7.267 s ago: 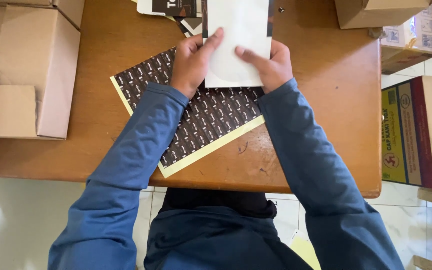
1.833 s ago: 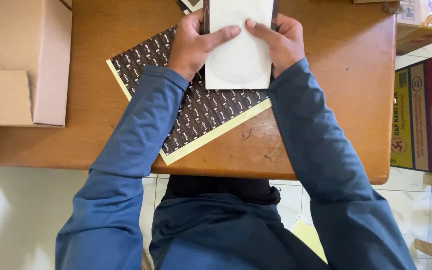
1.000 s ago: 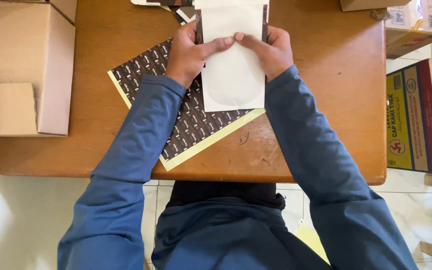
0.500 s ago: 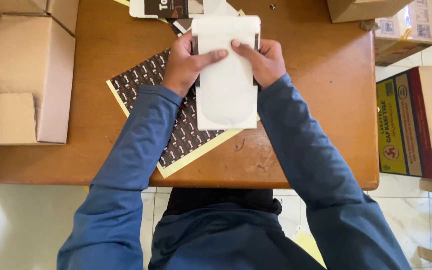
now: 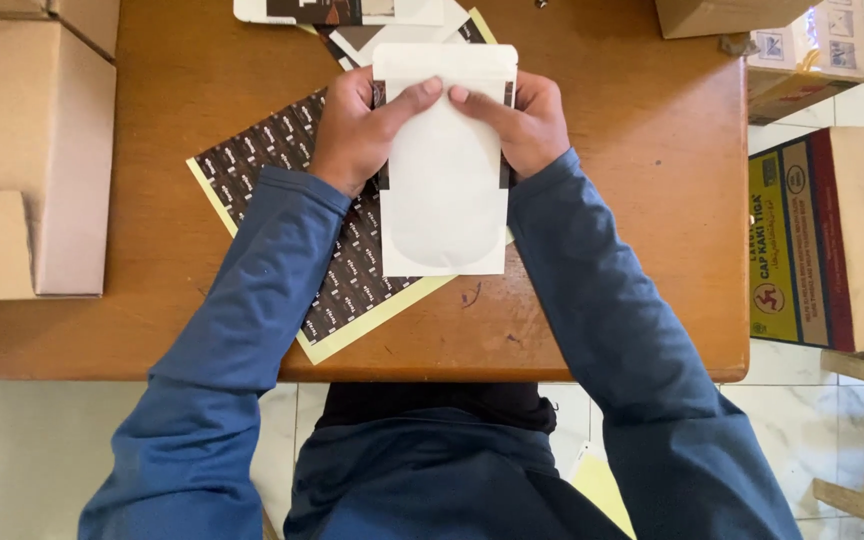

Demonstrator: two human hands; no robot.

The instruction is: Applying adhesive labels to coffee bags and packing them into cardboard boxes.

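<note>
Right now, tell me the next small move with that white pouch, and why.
Probably press both thumbs along the pouch's top edge. The left hand and right hand pinch the white pouch at its upper corners, thumbs meeting near the top, holding it over the dark sticker sheet on the table.

A brown wooden worktop [image 5: 632, 250] carries everything, its surface scuffed with a few dark marks just below the fingers [image 5: 422, 95]. Directly under them lies a sheet of dark brown stickers [image 5: 282, 150] on pale yellow backing, tilted, running from left of the fingers down towards the near edge. Beyond the fingertips, at the far edge, lie more printed sheets [image 5: 352, 12], overlapping one another. Well to the left of the fingers a plain cardboard box [image 5: 32, 150] rests on the worktop with a flap folded out. Far to the right, at the back corner, sit another cardboard box [image 5: 722, 15] and a printed carton [image 5: 802, 55].
</note>
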